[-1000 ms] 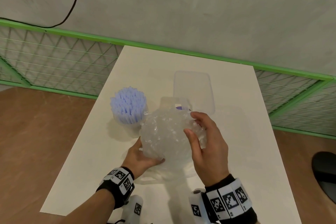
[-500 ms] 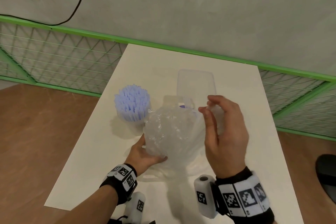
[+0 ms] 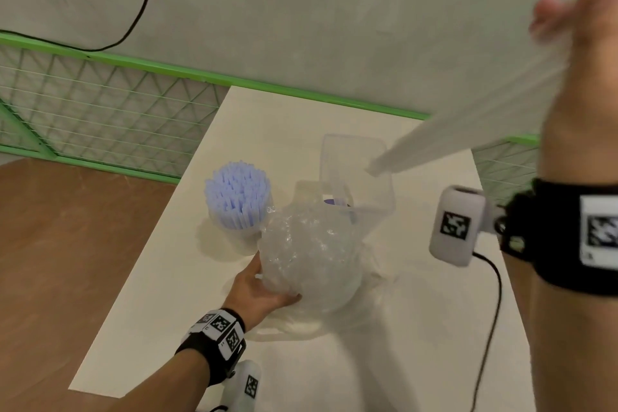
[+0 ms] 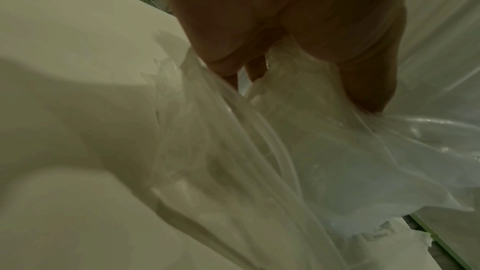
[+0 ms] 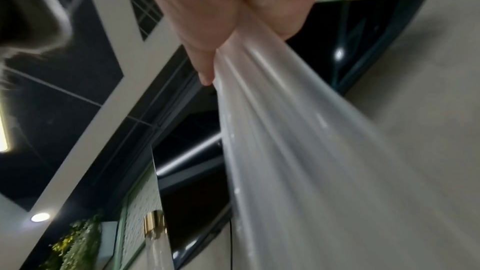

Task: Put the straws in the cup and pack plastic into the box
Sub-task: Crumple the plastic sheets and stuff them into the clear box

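A crumpled ball of clear plastic [image 3: 307,257] sits in the middle of the white table [image 3: 160,311]. My left hand [image 3: 264,288] cups its near left side, fingers curled under the plastic [image 4: 259,130]. My right hand [image 3: 582,10] is raised high at the upper right and pinches a stretched sheet of plastic [image 3: 468,124] that runs down toward the clear box [image 3: 354,170]; the right wrist view shows the same sheet [image 5: 285,130] gripped in the fingers. Lilac straws [image 3: 237,197] stand bunched in a cup left of the ball.
A green mesh fence [image 3: 100,110] runs behind the table below a grey wall. Loose plastic film [image 3: 334,321] lies flat under the ball. Brown floor shows left of the table. A black cable [image 3: 491,328] hangs from my right wrist.
My right hand has left the ball and risen up to the right, pulling a plastic sheet taut. My left hand still holds the ball in place.
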Motion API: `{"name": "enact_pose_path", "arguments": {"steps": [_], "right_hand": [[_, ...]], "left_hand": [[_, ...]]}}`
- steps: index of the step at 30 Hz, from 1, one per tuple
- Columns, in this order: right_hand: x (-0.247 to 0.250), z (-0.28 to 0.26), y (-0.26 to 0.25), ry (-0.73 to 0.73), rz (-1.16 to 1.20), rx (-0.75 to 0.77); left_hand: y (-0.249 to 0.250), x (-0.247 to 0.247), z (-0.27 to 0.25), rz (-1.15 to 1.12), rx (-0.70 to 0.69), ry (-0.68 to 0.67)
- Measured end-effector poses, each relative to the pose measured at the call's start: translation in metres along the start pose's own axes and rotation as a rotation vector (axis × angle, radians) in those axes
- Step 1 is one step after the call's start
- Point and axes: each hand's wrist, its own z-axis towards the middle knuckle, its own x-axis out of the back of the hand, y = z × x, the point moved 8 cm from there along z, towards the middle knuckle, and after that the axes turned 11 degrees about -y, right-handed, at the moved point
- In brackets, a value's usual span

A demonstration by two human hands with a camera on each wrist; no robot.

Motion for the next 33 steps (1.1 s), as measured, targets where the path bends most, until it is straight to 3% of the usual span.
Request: {"name": "enact_pose_path", "arguments": {"steps": [2, 3, 7, 9, 13, 16, 19, 22, 26, 33], "right_hand": [[-0.024, 0.003, 0.015, 0.066, 0.036, 0.088], [-0.043, 0.001, 0.026, 0.031, 0.032, 0.091], [-0.094, -0.024, 0.102, -0.180, -0.043, -0.179], [-0.113, -0.041, 0.130, -0.351, -0.208, -0.291], [-0.143, -0.076, 0.170, -0.833, -0.476, -0.503], [-0.131, -0.077, 0.156, -0.786, -0.495, -0.449], [-0.113, -0.084, 0.117, -0.694, -0.280, -0.403], [-0.105, -0.121, 0.082, -0.839, -0.180, -0.398], [-0.112, -0.184, 0.069, -1.101, -0.244, -0.432], [-0.121, -0.206, 0.076, -0.923, -0.335, -0.314]], "left_hand": [[0.001, 0.000, 0.000, 0.003, -0.004, -0.004], [0.001, 0.000, 0.000, -0.003, -0.003, -0.007], [0.003, -0.002, 0.000, 0.001, -0.005, -0.015], [0.003, -0.002, -0.001, -0.015, -0.007, -0.015], [0.003, -0.002, -0.002, -0.036, -0.009, -0.020], [0.005, -0.003, -0.003, -0.043, -0.010, -0.022], [0.006, -0.003, -0.003, -0.044, -0.007, -0.021], [0.006, -0.002, -0.003, -0.045, -0.004, -0.019], [0.007, -0.003, -0.004, -0.044, -0.011, -0.019], [0.013, -0.002, -0.005, 0.004, -0.023, -0.024]]}}
